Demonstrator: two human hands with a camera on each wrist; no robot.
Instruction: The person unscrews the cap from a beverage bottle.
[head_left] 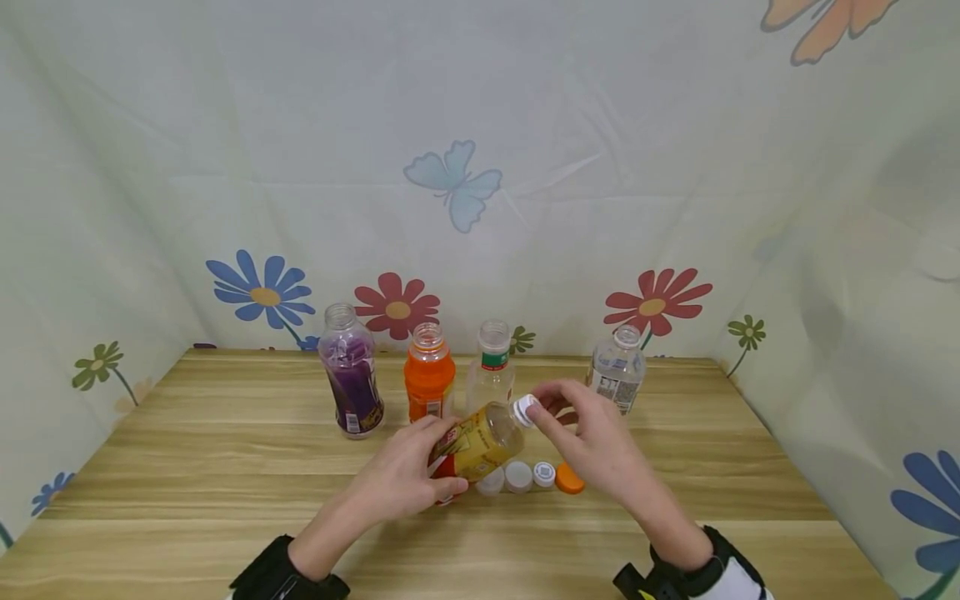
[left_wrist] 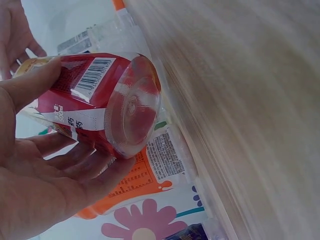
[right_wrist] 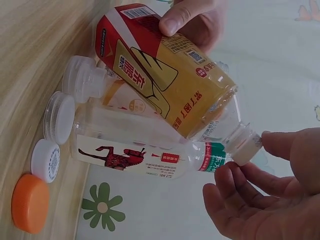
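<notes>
My left hand (head_left: 408, 471) grips a plastic bottle (head_left: 480, 446) with a yellow and red label around its body. It is tilted, its neck pointing up and to the right, its base facing the left wrist camera. At the neck sits a white cap (right_wrist: 246, 151), pinched between the thumb and fingers of my right hand (head_left: 592, 433). The bottle's clear base (left_wrist: 134, 105) shows above the wooden table in the left wrist view. Below the bottle, a row of loose caps lies on the table: whitish caps (head_left: 517, 477) and an orange cap (head_left: 570, 478).
Uncapped bottles stand along the back: a purple one (head_left: 351, 375), an orange one (head_left: 429, 375), a clear one with a green band (head_left: 491, 375) and a clear one (head_left: 618, 367) at the right. Behind the wooden table (head_left: 225, 467) hangs a flower-printed cloth (head_left: 322, 167).
</notes>
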